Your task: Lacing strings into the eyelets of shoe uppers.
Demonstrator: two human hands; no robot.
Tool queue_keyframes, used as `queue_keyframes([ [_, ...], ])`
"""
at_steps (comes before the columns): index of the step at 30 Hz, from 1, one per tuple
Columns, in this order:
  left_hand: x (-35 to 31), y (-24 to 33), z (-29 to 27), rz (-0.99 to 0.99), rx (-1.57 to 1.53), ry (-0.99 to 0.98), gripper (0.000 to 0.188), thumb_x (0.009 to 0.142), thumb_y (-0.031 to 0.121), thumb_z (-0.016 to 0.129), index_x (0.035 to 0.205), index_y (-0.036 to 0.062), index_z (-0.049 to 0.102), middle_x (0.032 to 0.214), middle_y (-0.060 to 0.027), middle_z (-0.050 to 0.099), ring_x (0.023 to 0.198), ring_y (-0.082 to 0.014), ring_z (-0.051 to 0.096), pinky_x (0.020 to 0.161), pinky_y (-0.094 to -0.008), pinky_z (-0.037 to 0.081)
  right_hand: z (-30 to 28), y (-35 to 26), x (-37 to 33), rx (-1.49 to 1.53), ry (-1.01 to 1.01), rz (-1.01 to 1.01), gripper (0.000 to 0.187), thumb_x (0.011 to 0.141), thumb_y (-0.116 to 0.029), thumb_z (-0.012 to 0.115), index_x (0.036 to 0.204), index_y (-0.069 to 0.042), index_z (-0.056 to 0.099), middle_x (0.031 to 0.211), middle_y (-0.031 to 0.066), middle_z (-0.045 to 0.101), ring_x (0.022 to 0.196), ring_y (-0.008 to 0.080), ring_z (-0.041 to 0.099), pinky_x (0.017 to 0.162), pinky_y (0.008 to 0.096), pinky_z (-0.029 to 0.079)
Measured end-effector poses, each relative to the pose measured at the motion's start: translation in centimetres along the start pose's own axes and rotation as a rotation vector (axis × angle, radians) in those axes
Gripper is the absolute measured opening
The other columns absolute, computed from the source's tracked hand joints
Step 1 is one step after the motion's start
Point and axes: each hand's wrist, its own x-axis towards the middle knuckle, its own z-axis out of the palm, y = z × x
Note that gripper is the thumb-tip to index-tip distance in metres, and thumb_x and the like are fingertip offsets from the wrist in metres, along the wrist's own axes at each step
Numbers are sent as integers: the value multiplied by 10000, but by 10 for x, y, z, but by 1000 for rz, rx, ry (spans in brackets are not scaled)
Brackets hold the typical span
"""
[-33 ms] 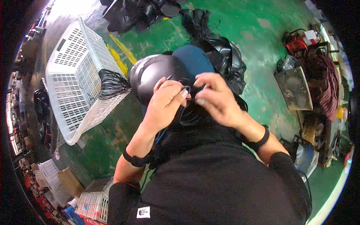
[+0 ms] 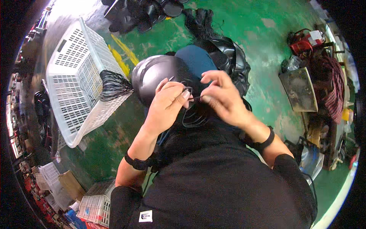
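Observation:
My left hand (image 2: 167, 103) is closed, pinching a loop of thin black cord (image 2: 196, 98) between thumb and fingers. Opposite it, my right hand (image 2: 225, 100) pinches the same cord at thumb and forefinger, and a short dark stretch runs between the two hands. More loops of cord (image 2: 193, 119) hang below them, dark against my black clothing. Just beyond my left hand is a smooth, shiny black rounded piece (image 2: 156, 74), seemingly several nested together. A dark blue rounded surface (image 2: 196, 60) lies behind my fingers.
A tilted white plastic basket (image 2: 68, 89) stands at left, a bundle of black cords (image 2: 114, 86) draped over its rim. More glossy black pieces (image 2: 232, 57) lie beyond my hands and at the top (image 2: 145, 15). A board (image 2: 299, 91) and checked cloth (image 2: 333, 89) are at right.
My right hand has shifted slightly, and its thumb and forefinger now meet on the cord, which shows stretched between my hands. My left hand keeps its place.

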Motion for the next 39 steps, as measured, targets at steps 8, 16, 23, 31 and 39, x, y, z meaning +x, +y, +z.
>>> queue_keyframes([
  [8, 6, 6, -5, 96, 124, -238, 152, 946, 186, 633, 864, 97, 725, 982, -60, 669, 1145, -218, 573, 1201, -473, 192, -12, 21, 46, 55, -238, -119, 168, 972, -183, 622, 915, -25, 636, 992, 117, 549, 973, 281, 572, 886, 363, 467],
  [16, 2, -5, 6, 16, -75, -11, 131, 861, 149, 640, 809, 77, 736, 955, -47, 704, 1063, -213, 628, 1183, -463, 269, -12, -20, 75, -387, 152, -314, 245, 797, -188, 750, 1023, -122, 684, 1109, 104, 617, 1115, 343, 594, 942, 462, 482],
  [23, 6, 1, 6, 2, -65, 86, 183, 880, 136, 633, 739, 56, 717, 805, -53, 707, 971, -232, 662, 1032, -417, 401, -4, -23, 28, -261, -26, -145, 167, 812, -111, 750, 966, -78, 697, 910, 79, 608, 879, 294, 606, 737, 408, 491],
  [31, 1, 1, 13, 97, 115, 79, 105, 901, 92, 643, 827, 58, 709, 867, -66, 707, 1040, -248, 652, 1139, -515, 321, 6, -23, 21, -379, 4, -83, 152, 813, -178, 723, 918, -79, 677, 892, 62, 615, 894, 272, 615, 726, 404, 504],
  [39, 0, 0, 13, 138, 204, 60, 87, 905, 66, 615, 923, 15, 683, 924, -118, 692, 1043, -266, 651, 1172, -506, 287, 4, -24, 28, -385, -57, -37, 131, 787, -142, 717, 827, -80, 608, 816, 79, 579, 821, 293, 602, 670, 417, 506],
])
